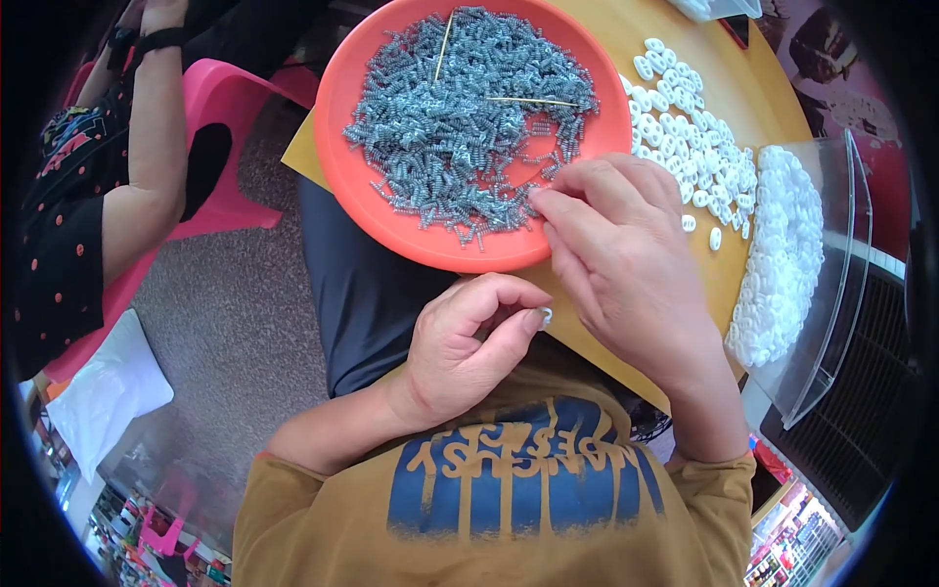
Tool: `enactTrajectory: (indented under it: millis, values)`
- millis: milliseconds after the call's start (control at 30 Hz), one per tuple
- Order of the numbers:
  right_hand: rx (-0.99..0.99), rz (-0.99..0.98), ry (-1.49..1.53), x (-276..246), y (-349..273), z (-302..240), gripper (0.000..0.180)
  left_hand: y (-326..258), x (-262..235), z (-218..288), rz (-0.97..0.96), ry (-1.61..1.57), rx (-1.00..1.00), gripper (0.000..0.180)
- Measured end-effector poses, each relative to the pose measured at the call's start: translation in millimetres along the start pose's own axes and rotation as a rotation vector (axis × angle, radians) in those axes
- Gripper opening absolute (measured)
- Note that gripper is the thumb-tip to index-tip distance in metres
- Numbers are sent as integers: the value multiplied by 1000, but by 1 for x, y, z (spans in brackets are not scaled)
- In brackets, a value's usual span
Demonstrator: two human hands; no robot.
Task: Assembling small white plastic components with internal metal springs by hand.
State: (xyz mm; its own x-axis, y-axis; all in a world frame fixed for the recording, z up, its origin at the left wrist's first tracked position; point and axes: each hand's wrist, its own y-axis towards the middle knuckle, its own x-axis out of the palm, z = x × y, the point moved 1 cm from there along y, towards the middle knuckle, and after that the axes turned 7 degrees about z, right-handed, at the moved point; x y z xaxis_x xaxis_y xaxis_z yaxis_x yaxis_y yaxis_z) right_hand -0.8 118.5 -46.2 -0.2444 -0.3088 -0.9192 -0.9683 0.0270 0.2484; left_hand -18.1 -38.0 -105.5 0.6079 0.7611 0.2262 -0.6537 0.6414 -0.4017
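My left hand (469,328) is closed in a pinch near my lap. Between its thumb and forefinger shows the end of a small white plastic piece (547,315). My right hand (631,259) reaches over the near right rim of an orange-red round basin (337,147). Its thumb and forefinger are pressed together at the edge of a heap of small metal coil springs (460,117). Whatever those fingertips hold, if anything, is too small to make out. Two thin wooden sticks (533,101) lie on top of the springs.
White oval plastic pieces with holes (685,132) are scattered on the yellow-brown table (626,29) to the right. Beyond them, a clear plastic bin (846,245) lies tipped, with many white pieces (782,254) piled at its mouth. At left, another person sits on a pink chair (220,147).
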Motion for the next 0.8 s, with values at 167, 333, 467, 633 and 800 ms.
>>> enactTrajectory:
  millis: [167,333,467,633,800]
  values:
    - [-27,0,108,8,-1,3,21,1,-1,-2,6,0,13,11]
    - [0,118,67,5,2,13,16,1,-1,-2,-17,-15,28,11]
    - [3,119,13,9,18,18,9,2,-2,-1,-23,-13,21,11]
    - [-8,33,-57,14,29,20,5,2,-3,-2,-36,-1,38,11]
    - [-6,-43,-50,13,34,21,5,3,-3,-1,-35,11,48,12]
